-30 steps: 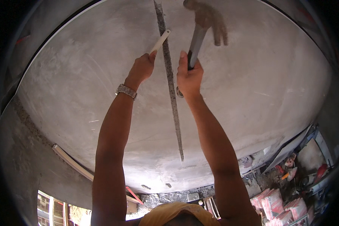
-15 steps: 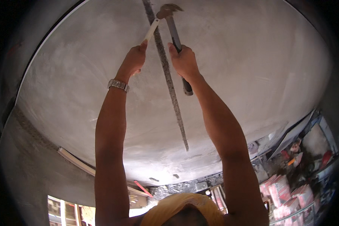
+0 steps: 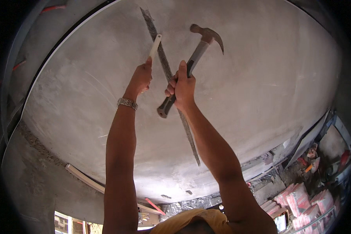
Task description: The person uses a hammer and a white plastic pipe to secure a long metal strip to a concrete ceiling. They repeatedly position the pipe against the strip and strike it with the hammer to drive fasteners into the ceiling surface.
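My right hand [image 3: 184,86] is wrapped round the grey and black handle of a claw hammer [image 3: 203,46]. Its head points up and to the right, apart from the wall, and the handle's butt sticks out at lower left. My left hand [image 3: 140,78] grips a pale, flat handle-like bar [image 3: 155,45] with a small hole at its upper end; the rest of it is hidden by the hand. That upper end lies over a narrow, rough dark groove [image 3: 166,67] running down the grey plastered wall [image 3: 257,89]. My right hand covers part of the groove.
Pink and white sacks [image 3: 300,199] are stacked at the lower right, near boards and debris. At lower left, a pale strip [image 3: 85,178] runs along the wall's foot. A red stick-like piece [image 3: 155,206] lies at the bottom. Thin red pieces [image 3: 53,8] show at upper left.
The hammer's head has swung away from the bar's upper end to the right, and its butt has tipped left. My left hand still holds the bar. The whole view has shifted slightly.
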